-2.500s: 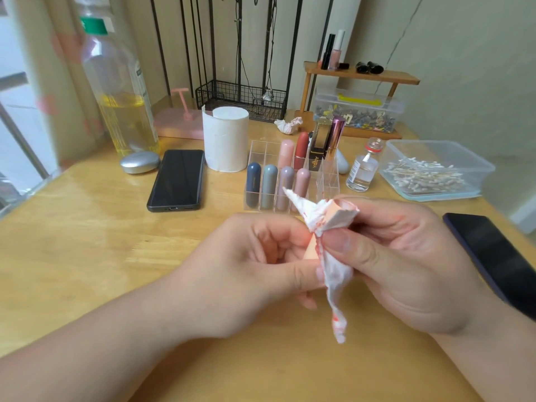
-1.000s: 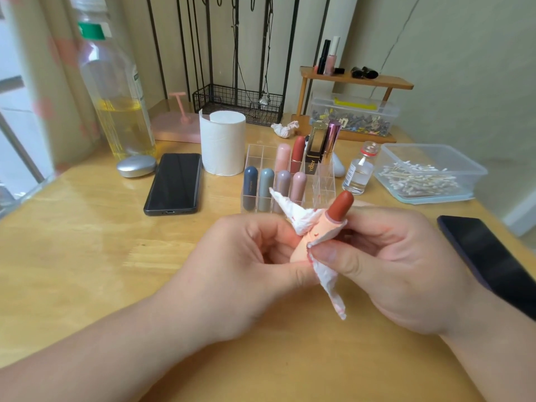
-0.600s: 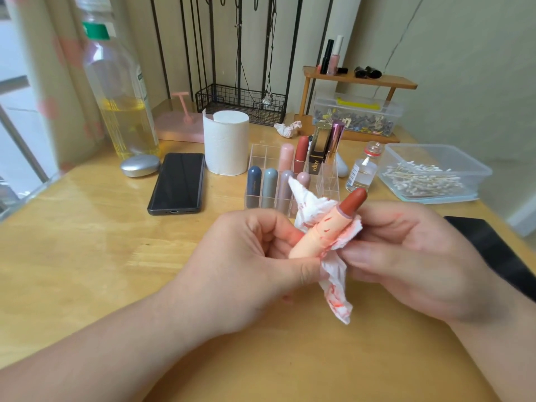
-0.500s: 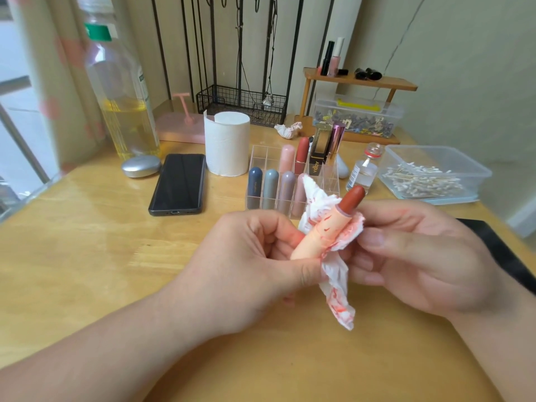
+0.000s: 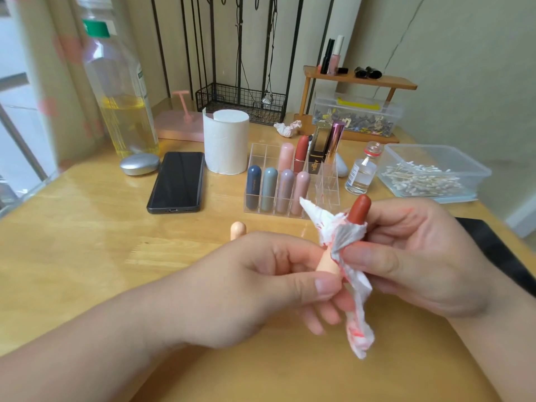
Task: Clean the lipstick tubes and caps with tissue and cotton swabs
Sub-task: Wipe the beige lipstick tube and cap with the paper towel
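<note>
My left hand [image 5: 261, 288] grips the lower end of a peach lipstick tube [image 5: 327, 261] whose brown-red stick [image 5: 359, 208] points up and to the right. A crumpled tissue [image 5: 345, 236] smeared with red is wrapped round the tube's neck, and my right hand [image 5: 420, 256] pinches it there between thumb and fingers. The tissue's tail [image 5: 358, 323] hangs below my hands. A peach cap [image 5: 238, 229] stands on the table just behind my left hand.
A clear organiser [image 5: 322, 195] holds several capped lipsticks. A tissue roll [image 5: 226, 140], a phone [image 5: 177, 181], a large bottle [image 5: 121, 91], a small glass vial [image 5: 361, 172] and a tub of cotton swabs [image 5: 429, 172] stand behind. A dark phone [image 5: 499, 250] lies at right.
The tissue slid down off the lipstick tip, baring the brown-red stick. My right thumb has closed back onto the tissue round the tube's neck. The peach cap has come into view.
</note>
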Available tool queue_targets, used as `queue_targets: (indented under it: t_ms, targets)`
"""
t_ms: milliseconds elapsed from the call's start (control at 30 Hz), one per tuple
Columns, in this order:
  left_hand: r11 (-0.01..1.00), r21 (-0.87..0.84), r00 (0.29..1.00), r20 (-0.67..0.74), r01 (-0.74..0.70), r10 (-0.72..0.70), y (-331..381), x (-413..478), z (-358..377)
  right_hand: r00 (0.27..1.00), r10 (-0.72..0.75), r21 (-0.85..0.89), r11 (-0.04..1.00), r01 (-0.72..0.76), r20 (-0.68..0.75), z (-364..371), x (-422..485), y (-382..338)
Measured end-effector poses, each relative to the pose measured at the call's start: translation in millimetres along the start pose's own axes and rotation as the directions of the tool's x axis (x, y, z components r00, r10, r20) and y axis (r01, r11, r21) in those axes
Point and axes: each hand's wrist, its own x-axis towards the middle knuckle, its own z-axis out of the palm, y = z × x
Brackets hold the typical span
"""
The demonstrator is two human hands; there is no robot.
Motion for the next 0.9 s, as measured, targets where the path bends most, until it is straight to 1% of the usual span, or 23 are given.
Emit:
queue_targets:
  t_ms: [67, 133, 200, 267, 333, 367, 400, 433, 467, 500, 567, 600, 667, 700, 767, 833, 867, 900]
  targets:
    - [0.999, 0.006, 0.996, -0.086, -0.038, 0.038, -1.8, 1.7, 3.0, 0.997, -0.05, -0.037, 0.998, 0.048, -0.057, 1.3, 0.0, 1.4]
    - [0.998, 0.01, 0.981, -0.181, -0.066, 0.067, -1.9, 1.4, 7.5, 0.993, -0.078, -0.006, 0.997, 0.078, -0.088, 5.1, -0.3, 2.6]
    - [0.996, 0.044, 0.958, -0.272, -0.078, 0.087, -1.9, 0.0, 10.2, 0.993, -0.085, 0.039, 0.995, 0.088, -0.081, 7.4, 0.3, 3.1]
    - [0.99, 0.131, 0.923, -0.372, -0.053, 0.098, -2.1, -1.6, 12.4, 0.992, -0.089, 0.051, 0.994, 0.094, -0.084, 8.8, 1.3, 3.9]
    - [0.962, 0.274, 0.867, -0.479, -0.003, 0.138, -2.6, -3.2, 14.9, 0.992, -0.089, 0.042, 0.995, 0.094, -0.092, 12.3, 2.5, 3.0]
    - [0.943, 0.331, 0.846, -0.509, 0.022, 0.159, -2.8, -3.5, 15.5, 0.99, -0.094, 0.038, 0.994, 0.098, -0.102, 13.4, 2.6, 3.3]
    - [0.933, 0.357, 0.841, -0.514, 0.031, 0.168, -2.8, -3.5, 15.0, 0.988, -0.095, 0.039, 0.994, 0.101, -0.12, 14.0, 2.5, 3.6]
    - [0.934, 0.356, 0.852, -0.499, 0.033, 0.16, -3.0, -3.3, 13.7, 0.987, -0.091, 0.041, 0.994, 0.097, -0.135, 13.7, 2.1, 4.0]
    - [0.946, 0.322, 0.879, -0.459, 0.027, 0.131, -3.0, -2.9, 11.1, 0.987, -0.085, 0.036, 0.995, 0.091, -0.137, 12.8, 1.5, 4.1]
    - [0.967, 0.256, 0.915, -0.395, 0.02, 0.085, -1.3, -2.8, 7.6, 0.988, -0.079, 0.023, 0.996, 0.083, -0.131, 11.5, 1.0, 4.3]
    - [0.995, 0.094, 0.982, -0.188, 0.011, 0.007, 3.8, -2.7, 0.6, 0.993, -0.067, 0.008, 0.998, 0.068, -0.098, 8.4, 0.7, 3.8]
    - [0.999, 0.04, 0.996, -0.091, 0.021, -0.017, 6.2, -3.4, -1.7, 0.995, -0.062, 0.007, 0.998, 0.062, -0.081, 6.4, 1.1, 3.8]
    - [0.998, -0.009, 0.998, 0.005, 0.059, -0.058, 6.4, -4.0, -3.7, 0.998, -0.045, 0.01, 0.999, 0.045, -0.048, 2.7, 1.8, 4.0]
    - [0.998, -0.001, 0.998, 0.011, 0.06, -0.06, 5.0, -3.7, -4.2, 0.999, -0.029, 0.022, 0.999, 0.03, -0.026, 1.1, 1.9, 3.8]
    - [0.999, 0.028, 0.999, -0.024, 0.023, -0.022, 2.3, -3.1, -3.0, 1.0, -0.004, 0.044, 0.999, 0.004, 0.012, -0.1, 1.8, 2.8]
    - [1.0, 0.026, 0.997, -0.073, 0.004, -0.002, 0.6, -2.8, 0.5, 1.0, -0.004, 0.032, 0.999, 0.004, 0.009, -0.2, 1.6, 0.6]
    - [0.999, 0.046, 0.994, -0.108, -0.004, 0.009, -0.1, -3.2, 2.5, 1.0, -0.01, 0.019, 1.0, 0.01, -0.002, 0.7, 1.2, -0.5]
    - [0.995, 0.104, 0.987, -0.158, -0.007, 0.024, -1.4, -3.8, 4.3, 1.0, -0.019, 0.005, 1.0, 0.019, -0.013, 1.7, 1.0, -0.8]
